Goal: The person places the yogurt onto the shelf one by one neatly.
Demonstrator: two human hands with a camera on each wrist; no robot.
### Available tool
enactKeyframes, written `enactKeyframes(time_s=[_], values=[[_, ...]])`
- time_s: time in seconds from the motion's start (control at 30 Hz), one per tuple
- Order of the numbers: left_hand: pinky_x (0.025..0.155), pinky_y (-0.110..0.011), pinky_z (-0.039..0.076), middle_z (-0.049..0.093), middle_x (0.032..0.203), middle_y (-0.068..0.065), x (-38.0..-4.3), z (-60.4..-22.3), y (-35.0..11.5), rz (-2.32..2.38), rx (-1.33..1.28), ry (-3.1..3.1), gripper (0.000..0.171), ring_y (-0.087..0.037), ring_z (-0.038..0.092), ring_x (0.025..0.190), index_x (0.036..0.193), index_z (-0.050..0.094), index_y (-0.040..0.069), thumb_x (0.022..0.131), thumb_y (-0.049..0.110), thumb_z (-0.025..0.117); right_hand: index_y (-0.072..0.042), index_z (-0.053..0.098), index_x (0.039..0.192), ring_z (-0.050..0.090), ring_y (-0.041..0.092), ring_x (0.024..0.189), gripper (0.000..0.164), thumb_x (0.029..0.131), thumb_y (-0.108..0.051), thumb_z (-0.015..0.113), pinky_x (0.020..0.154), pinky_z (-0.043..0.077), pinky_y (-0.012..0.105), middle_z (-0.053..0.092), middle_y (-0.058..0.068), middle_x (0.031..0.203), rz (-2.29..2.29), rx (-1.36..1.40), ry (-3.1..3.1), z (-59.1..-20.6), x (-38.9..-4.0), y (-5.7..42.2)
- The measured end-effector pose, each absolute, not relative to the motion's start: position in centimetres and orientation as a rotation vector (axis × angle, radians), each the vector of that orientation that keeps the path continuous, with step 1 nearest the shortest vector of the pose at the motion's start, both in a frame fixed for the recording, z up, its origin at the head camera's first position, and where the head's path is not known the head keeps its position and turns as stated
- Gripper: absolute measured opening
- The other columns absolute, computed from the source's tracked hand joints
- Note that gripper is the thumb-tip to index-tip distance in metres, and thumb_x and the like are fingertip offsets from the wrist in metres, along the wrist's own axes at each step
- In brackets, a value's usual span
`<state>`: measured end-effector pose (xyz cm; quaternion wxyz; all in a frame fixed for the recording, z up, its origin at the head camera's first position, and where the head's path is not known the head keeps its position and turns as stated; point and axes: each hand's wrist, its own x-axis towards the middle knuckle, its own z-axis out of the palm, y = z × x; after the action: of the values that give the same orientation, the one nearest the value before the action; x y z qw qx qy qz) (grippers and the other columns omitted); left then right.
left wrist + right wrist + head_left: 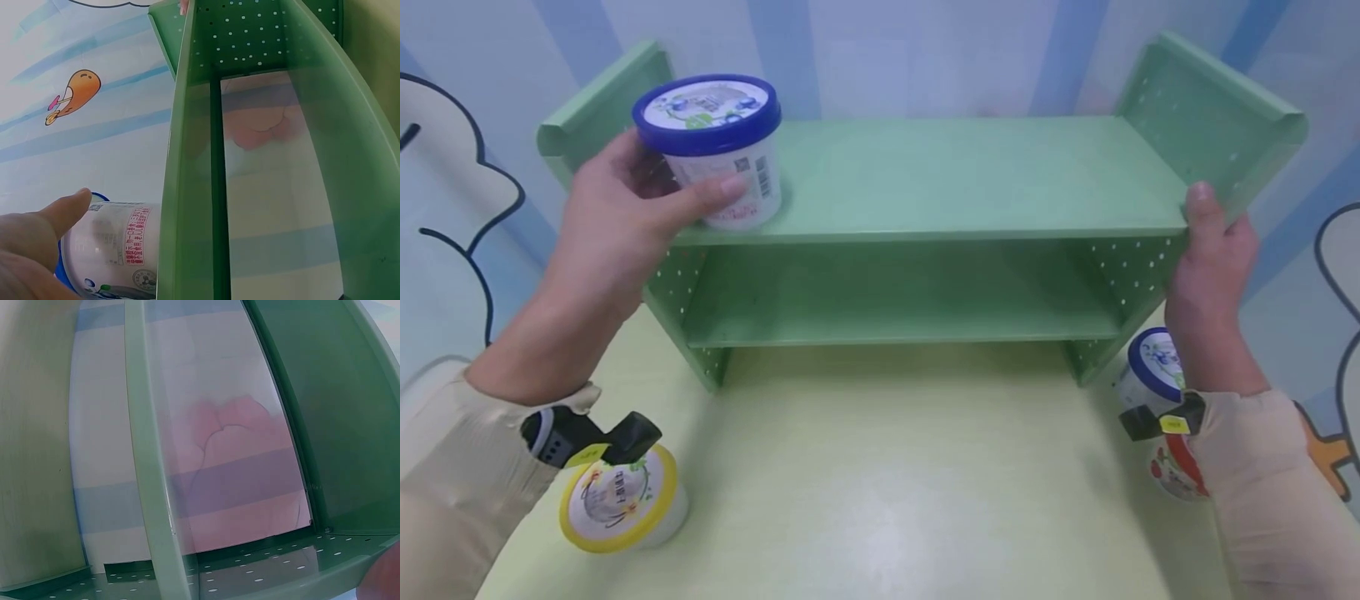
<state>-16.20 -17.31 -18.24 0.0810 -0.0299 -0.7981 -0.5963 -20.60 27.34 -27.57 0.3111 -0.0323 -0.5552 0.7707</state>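
Observation:
My left hand (625,200) holds a white tub with a blue lid (715,137), thumb across its front and fingers behind it. The tub is upright at the left end of the upper board of a green two-tier shelf (955,175). In the left wrist view, the tub's printed side (112,244) lies against the shelf's edge, with the thumb beside it. On the other side, my right hand (1213,267) grips the shelf's right side panel (1217,125), thumb on the inner face. Only a bit of that hand (382,575) shows in the right wrist view.
A yellow-lidded tub (625,500) stands on the pale table (880,475) below my left wrist. Beside my right forearm are another blue-lidded tub (1153,367) and a red-marked one (1176,471), both partly hidden. Behind the shelf rises a striped blue wall (910,58).

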Motion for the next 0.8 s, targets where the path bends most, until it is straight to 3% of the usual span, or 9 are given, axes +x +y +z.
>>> enactKeyframes(time_s=[0.37,0.8], values=[[0.112,-0.03,0.026,0.04,0.152,0.001,-15.6,-18.5,-17.5,-1.878,-0.137,-2.299,0.075,-0.016,0.037,0.137,0.148,0.041,0.025,0.083,0.02,0.08,-0.005,0.063,0.118,0.063,0.019,0.099,0.032,0.095,-0.027,0.067,0.092,0.046,0.03,0.067,0.01,0.107,2.044,-0.079,-1.463,-27.6,-20.8,27.5],[0.112,-0.026,0.024,0.028,0.158,0.004,-14.6,-19.5,-17.5,-1.66,-0.204,-2.357,0.079,-0.014,0.027,0.142,0.153,0.03,0.026,0.089,0.024,0.075,-0.005,0.062,0.115,0.064,0.019,0.096,0.03,0.095,-0.027,0.067,0.089,0.048,0.029,0.066,0.01,0.104,2.049,-0.096,-1.463,-27.6,-20.5,27.7]])
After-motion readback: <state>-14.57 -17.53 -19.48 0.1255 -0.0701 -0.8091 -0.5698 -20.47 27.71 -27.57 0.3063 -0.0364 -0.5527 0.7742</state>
